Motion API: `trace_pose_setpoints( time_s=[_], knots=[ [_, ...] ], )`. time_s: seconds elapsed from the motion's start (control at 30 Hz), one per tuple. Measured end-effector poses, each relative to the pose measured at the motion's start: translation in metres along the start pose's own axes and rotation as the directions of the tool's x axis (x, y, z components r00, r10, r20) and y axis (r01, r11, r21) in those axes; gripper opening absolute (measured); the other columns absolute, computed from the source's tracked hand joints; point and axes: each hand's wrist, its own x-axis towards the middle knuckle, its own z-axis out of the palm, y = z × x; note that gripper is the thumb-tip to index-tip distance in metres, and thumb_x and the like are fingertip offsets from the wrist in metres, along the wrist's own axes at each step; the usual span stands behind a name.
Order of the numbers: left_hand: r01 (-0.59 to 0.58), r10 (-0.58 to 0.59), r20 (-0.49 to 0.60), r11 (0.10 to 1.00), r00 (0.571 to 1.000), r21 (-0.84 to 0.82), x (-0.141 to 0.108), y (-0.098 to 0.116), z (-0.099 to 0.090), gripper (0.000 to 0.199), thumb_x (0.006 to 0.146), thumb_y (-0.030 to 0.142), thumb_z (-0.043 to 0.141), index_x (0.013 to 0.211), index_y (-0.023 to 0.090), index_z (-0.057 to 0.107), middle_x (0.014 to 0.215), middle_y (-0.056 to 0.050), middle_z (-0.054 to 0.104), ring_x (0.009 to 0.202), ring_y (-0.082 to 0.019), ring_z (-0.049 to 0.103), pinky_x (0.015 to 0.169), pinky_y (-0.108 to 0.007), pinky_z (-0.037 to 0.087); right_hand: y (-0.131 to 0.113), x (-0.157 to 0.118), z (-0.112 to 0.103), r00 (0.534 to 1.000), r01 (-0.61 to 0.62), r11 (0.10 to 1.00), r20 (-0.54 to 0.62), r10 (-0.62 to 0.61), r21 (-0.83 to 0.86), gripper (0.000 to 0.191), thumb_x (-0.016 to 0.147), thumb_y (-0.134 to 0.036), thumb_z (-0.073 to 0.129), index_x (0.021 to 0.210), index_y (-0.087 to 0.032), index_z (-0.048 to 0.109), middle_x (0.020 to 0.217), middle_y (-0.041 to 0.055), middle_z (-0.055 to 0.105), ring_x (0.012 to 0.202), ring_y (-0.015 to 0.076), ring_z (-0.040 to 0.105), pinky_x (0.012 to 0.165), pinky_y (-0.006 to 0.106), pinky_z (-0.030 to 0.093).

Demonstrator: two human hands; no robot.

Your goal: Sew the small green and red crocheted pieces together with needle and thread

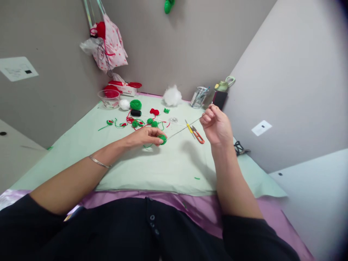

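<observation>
My left hand (149, 137) pinches a small round green crocheted piece (162, 139) just above the table, with a loose green yarn tail (148, 146) hanging beneath it. A dark thread (183, 129) stretches taut from that piece up to my right hand (216, 123). The fingers of this hand are closed on the thread, raised to the right. A thin pale tip, like a needle's, pokes out above them. Behind my left hand lie small green balls (154, 124), red and green crocheted bits (123, 124) and tangled red yarn (129, 119).
Orange thread snips (198, 135) and a yellow-handled tool (189, 127) lie between my hands. Farther back are a black spool (136, 113), green yarn (135, 104), white stuffing (172, 95), a pen cup (199, 98) and a plastic tub (109, 99). Walls enclose the table.
</observation>
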Motion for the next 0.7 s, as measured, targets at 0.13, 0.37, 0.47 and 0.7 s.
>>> trace_pose_setpoints(
  time_s=[0.13,0.37,0.47,0.7],
  knots=[
    [-0.035,0.035,-0.021,0.999,0.999,-0.032,0.0,0.001,0.0,0.042,0.075,0.04,0.081,0.111,0.02,0.073,0.097,-0.006,0.071,0.086,-0.018,0.063,0.075,-0.031,0.046,0.008,-0.007,0.004,0.992,0.083,0.985,0.107,-0.067,-0.149,0.017,0.084,-0.029,0.076,0.087,-0.022,0.061,0.067,-0.0051,0.058,0.056,0.007,0.052,0.053,0.019,0.044],
    [-0.078,0.061,-0.129,0.988,0.99,-0.132,-0.002,0.01,0.001,0.044,0.068,0.035,0.087,0.108,0.02,0.074,0.102,-0.007,0.074,0.093,-0.02,0.065,0.085,-0.034,0.05,0.027,-0.034,0.021,0.855,0.473,0.629,0.494,-0.159,-0.617,0.01,0.09,-0.034,0.073,0.088,-0.024,0.076,0.084,0.003,0.064,0.075,0.0152,0.057,0.067,0.03,0.046],
    [-0.098,0.075,-0.154,0.984,0.985,-0.146,-0.002,0.011,0.0,0.04,0.067,0.032,0.087,0.103,0.02,0.075,0.1,-0.006,0.074,0.093,-0.019,0.066,0.087,-0.034,0.049,0.033,-0.04,0.023,0.778,0.605,0.435,0.611,-0.146,-0.667,0.011,0.095,-0.027,0.065,0.092,-0.025,0.076,0.084,0.0035,0.059,0.074,0.0154,0.055,0.068,0.031,0.045],
    [-0.1,0.074,-0.17,0.984,0.983,-0.15,-0.002,0.011,-0.001,0.039,0.067,0.03,0.087,0.102,0.019,0.073,0.097,-0.006,0.073,0.091,-0.019,0.065,0.087,-0.034,0.049,0.04,-0.039,0.019,0.699,0.707,0.299,0.696,-0.161,-0.641,0.014,0.097,-0.02,0.06,0.094,-0.023,0.072,0.083,0.0034,0.057,0.073,0.0147,0.054,0.068,0.03,0.044]
  ],
)
